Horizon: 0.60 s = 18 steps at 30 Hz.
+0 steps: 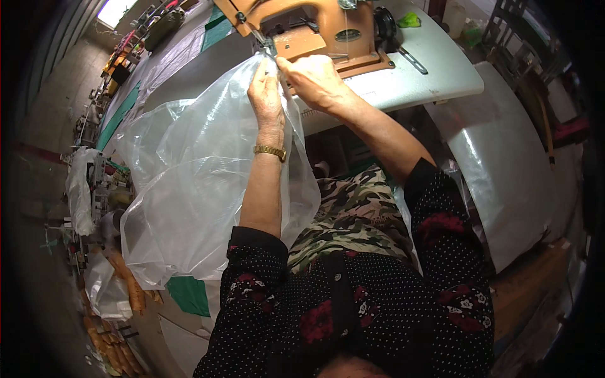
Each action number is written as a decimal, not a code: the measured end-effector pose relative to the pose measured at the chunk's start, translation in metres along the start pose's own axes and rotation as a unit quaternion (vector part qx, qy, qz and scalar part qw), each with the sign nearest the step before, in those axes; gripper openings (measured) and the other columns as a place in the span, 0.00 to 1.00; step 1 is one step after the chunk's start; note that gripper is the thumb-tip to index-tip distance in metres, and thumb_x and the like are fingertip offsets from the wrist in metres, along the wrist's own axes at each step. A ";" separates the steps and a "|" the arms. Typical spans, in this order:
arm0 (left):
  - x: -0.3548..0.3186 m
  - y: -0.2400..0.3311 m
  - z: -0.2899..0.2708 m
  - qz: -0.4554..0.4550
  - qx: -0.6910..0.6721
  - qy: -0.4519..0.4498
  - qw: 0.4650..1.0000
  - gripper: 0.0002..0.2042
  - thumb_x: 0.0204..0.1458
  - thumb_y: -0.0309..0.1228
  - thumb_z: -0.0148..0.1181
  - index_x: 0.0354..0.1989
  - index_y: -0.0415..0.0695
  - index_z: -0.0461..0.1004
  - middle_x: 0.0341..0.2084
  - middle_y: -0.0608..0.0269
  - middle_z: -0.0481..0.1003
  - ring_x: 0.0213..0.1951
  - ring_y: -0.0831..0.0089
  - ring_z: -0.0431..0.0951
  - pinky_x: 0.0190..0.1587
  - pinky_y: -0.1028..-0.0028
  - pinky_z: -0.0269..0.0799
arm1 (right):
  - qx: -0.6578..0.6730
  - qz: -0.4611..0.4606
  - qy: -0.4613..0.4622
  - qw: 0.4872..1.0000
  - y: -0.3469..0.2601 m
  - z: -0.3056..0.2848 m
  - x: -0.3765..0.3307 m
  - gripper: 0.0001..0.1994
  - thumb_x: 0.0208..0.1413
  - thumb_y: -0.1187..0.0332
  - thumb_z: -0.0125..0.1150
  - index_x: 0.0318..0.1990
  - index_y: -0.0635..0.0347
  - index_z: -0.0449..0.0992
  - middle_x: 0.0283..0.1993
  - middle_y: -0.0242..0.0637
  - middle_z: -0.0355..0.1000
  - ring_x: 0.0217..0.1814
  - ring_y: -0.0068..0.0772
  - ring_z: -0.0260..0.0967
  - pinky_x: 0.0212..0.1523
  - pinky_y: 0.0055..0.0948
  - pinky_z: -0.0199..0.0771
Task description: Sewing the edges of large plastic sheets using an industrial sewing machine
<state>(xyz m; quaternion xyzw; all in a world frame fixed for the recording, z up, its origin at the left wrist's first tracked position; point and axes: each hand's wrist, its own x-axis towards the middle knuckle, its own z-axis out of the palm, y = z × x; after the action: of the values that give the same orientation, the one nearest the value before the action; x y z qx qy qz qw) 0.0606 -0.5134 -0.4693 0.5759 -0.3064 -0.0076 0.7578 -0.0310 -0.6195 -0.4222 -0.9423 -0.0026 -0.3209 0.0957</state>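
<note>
An orange-brown sewing machine (343,31) stands on a pale table, its needle end over the edge of a large translucent plastic sheet (195,170). Just in front of the presser foot, my left hand (266,94) is closed on the sheet's edge, fingers pointing toward the needle. Close beside it on the right, my right hand (315,80) pinches the same edge, the index finger stretched toward the foot. From my hands the sheet hangs in wide folds to the left and over my lap. The needle tip is hidden behind my fingers.
The pale sewing table (441,69) carries a dark metal tool (413,61) and a small green bag (409,20) right of the machine. More plastic sheeting (498,176) hangs at the right. Green cloth (189,296) lies low on the left, near cluttered machine parts.
</note>
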 end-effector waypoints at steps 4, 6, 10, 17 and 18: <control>0.002 0.007 -0.003 0.019 0.114 -0.026 0.993 0.21 0.61 0.24 0.51 0.62 0.31 0.64 0.41 0.62 0.76 0.39 0.80 0.74 0.41 0.80 0.71 | -0.038 -0.034 -0.062 0.997 0.002 -0.015 0.013 0.09 0.52 0.71 0.58 0.39 0.64 0.74 0.23 0.44 0.75 0.27 0.43 0.78 0.27 0.38 0.76; 0.001 0.011 0.000 0.095 0.289 0.002 0.953 0.19 0.61 0.24 0.50 0.61 0.32 0.66 0.41 0.58 0.78 0.41 0.75 0.77 0.42 0.75 0.72 | -0.060 -0.055 -0.056 0.995 0.007 -0.020 0.018 0.06 0.52 0.71 0.59 0.36 0.61 0.76 0.24 0.45 0.75 0.28 0.43 0.78 0.28 0.38 0.76; -0.005 0.025 0.006 0.198 0.354 -0.023 0.914 0.13 0.57 0.21 0.48 0.49 0.37 0.73 0.33 0.43 0.77 0.39 0.50 0.80 0.40 0.59 0.73 | -0.054 -0.060 -0.025 0.996 0.009 -0.014 0.019 0.05 0.53 0.71 0.57 0.35 0.60 0.77 0.25 0.45 0.75 0.29 0.44 0.78 0.30 0.39 0.76; 0.003 0.039 0.001 0.162 0.451 -0.061 0.875 0.14 0.56 0.23 0.46 0.50 0.39 0.71 0.36 0.39 0.76 0.41 0.42 0.77 0.44 0.52 0.72 | 0.029 -0.043 0.054 0.997 0.014 -0.002 0.004 0.06 0.54 0.70 0.52 0.35 0.61 0.75 0.25 0.47 0.76 0.29 0.47 0.77 0.30 0.41 0.76; 0.003 0.038 0.001 0.145 0.447 -0.062 0.881 0.15 0.58 0.25 0.45 0.51 0.38 0.71 0.38 0.39 0.76 0.43 0.42 0.77 0.46 0.54 0.72 | 0.021 -0.043 0.051 0.998 0.017 -0.003 0.001 0.07 0.55 0.70 0.52 0.39 0.60 0.72 0.25 0.46 0.75 0.29 0.45 0.78 0.29 0.40 0.76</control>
<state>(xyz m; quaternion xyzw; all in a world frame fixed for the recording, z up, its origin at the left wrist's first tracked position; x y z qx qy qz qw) 0.0498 -0.5027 -0.4340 0.8009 -0.4035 0.2045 0.3923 -0.0306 -0.6364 -0.4221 -0.9214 -0.0448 -0.3723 0.1017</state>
